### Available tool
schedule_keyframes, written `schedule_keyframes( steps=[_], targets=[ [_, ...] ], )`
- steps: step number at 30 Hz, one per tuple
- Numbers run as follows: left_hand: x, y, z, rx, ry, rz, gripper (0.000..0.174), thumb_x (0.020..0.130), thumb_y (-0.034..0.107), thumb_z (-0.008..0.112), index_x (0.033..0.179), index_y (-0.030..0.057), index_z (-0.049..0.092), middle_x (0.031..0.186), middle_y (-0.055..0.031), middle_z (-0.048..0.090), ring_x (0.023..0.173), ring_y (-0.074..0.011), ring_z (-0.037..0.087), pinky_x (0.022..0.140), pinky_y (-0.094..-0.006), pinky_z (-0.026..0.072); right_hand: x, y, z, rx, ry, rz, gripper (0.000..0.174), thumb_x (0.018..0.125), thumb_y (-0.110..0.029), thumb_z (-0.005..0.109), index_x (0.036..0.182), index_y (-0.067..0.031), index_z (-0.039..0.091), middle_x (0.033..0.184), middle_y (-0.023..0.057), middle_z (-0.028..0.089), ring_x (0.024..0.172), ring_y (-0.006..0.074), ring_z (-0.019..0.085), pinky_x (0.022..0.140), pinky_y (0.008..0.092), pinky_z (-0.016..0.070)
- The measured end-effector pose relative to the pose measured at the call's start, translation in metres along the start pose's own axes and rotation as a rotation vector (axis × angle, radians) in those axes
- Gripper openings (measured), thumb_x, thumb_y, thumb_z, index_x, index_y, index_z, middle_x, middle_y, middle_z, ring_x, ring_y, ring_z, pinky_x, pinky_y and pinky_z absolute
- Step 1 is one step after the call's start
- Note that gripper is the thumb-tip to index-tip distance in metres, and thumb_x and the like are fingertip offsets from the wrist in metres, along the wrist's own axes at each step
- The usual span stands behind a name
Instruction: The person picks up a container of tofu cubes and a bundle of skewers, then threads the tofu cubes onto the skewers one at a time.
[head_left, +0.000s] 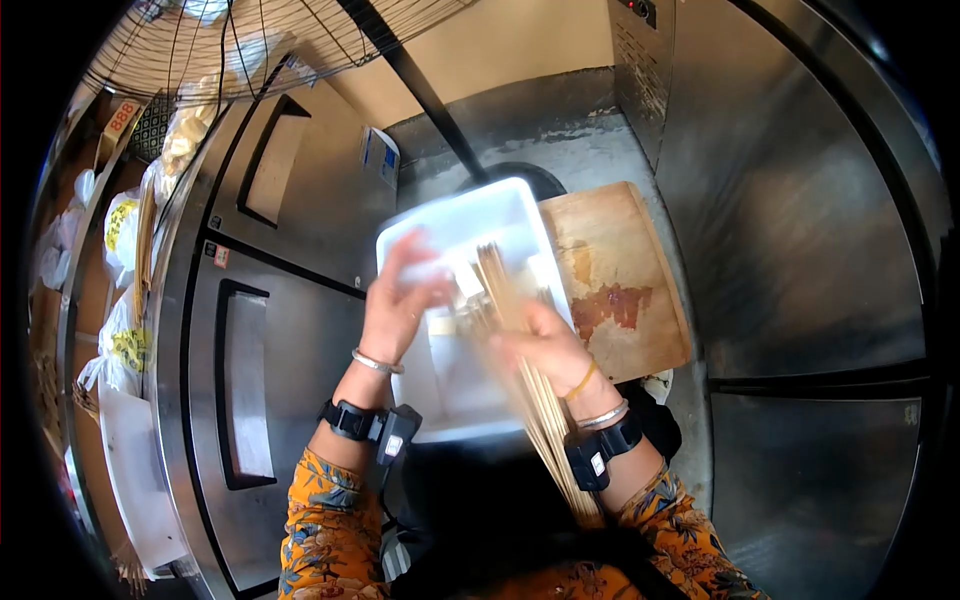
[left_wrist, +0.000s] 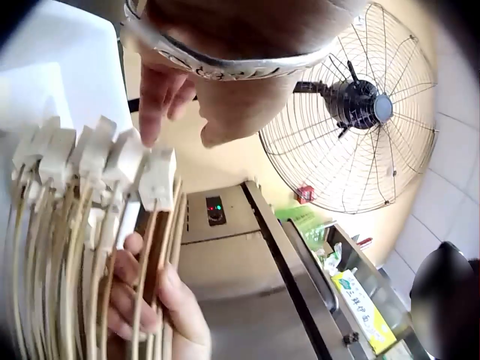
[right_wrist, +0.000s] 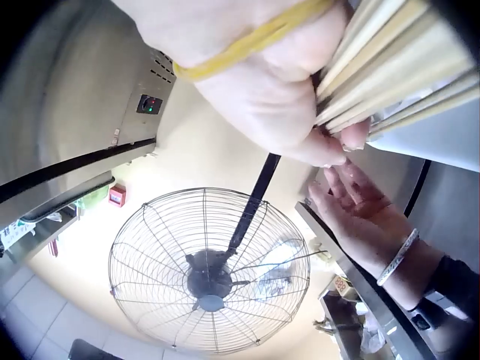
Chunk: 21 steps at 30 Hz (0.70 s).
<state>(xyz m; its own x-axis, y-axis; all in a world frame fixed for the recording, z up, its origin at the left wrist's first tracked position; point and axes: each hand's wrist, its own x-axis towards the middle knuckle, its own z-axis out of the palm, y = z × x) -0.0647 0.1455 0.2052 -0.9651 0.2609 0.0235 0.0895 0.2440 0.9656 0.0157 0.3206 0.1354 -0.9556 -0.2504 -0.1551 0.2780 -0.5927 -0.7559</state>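
The right hand (head_left: 545,350) grips a bundle of thin wooden skewers (head_left: 548,425) over a white tub (head_left: 400,240). In the left wrist view, white blocks (left_wrist: 96,154) sit on the upper ends of several skewers (left_wrist: 71,277), and the right hand's fingers (left_wrist: 180,304) curl round the sticks. Blurred in the head view, the left hand (head_left: 398,300) is held over the tub's left side, its fingers spread and apart from the bundle. The right wrist view shows the left hand (right_wrist: 364,217) palm up beside the right hand (right_wrist: 262,90), holding nothing.
A stained brown board (head_left: 625,280) lies right of the tub. Steel cabinets (head_left: 290,330) stand on the left and a large steel door (head_left: 800,200) on the right. A wire fan (head_left: 270,45) is at upper left, near shelves with plastic bags (head_left: 125,235).
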Motion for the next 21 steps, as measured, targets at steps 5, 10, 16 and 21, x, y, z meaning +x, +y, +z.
schedule_keyframes(
  steps=[5,10,16,21],
  targets=[
    [0.016,-0.129,-0.060,0.560,-0.015,-0.018,0.025,0.083,-0.005,0.051,0.106,0.0036,0.055,0.103,-0.0063,0.056,0.081,-0.0169,0.063,0.068,-0.0258,0.0526,-0.003,-0.002,-0.001,0.155,0.067,0.061,0.025,0.082,-0.001,0.057,0.106,-0.0016,0.055,0.076,0.0019,0.058,0.061,0.0075,0.055,0.053,0.0203,0.0453],
    [-0.002,-0.121,-0.021,1.288,-0.418,0.015,0.032,0.071,0.009,0.066,0.100,-0.0010,0.058,0.100,-0.0179,0.057,0.097,-0.0330,0.056,0.084,-0.0380,0.0471,0.001,0.006,-0.008,0.215,0.031,0.029,0.031,0.080,0.001,0.059,0.110,-0.0015,0.052,0.084,0.0052,0.059,0.067,0.0131,0.058,0.057,0.0253,0.0497],
    [-0.002,-0.121,-0.013,1.349,-0.448,-0.103,0.036,0.070,0.014,0.067,0.102,-0.0014,0.057,0.101,-0.0187,0.055,0.097,-0.0343,0.056,0.084,-0.0404,0.0471,-0.001,0.000,-0.008,0.206,-0.001,0.079,0.031,0.080,0.001,0.060,0.111,-0.0011,0.053,0.090,0.0061,0.060,0.076,0.0140,0.060,0.062,0.0254,0.0509],
    [-0.010,-0.092,-0.007,1.148,-0.309,-0.156,0.039,0.071,0.018,0.069,0.103,0.0007,0.055,0.093,-0.0169,0.060,0.088,-0.0329,0.060,0.078,-0.0406,0.0485,0.001,0.001,-0.007,0.243,-0.004,0.059,0.032,0.081,0.002,0.060,0.112,-0.0020,0.052,0.094,0.0053,0.059,0.081,0.0137,0.059,0.066,0.0253,0.0515]
  ],
)
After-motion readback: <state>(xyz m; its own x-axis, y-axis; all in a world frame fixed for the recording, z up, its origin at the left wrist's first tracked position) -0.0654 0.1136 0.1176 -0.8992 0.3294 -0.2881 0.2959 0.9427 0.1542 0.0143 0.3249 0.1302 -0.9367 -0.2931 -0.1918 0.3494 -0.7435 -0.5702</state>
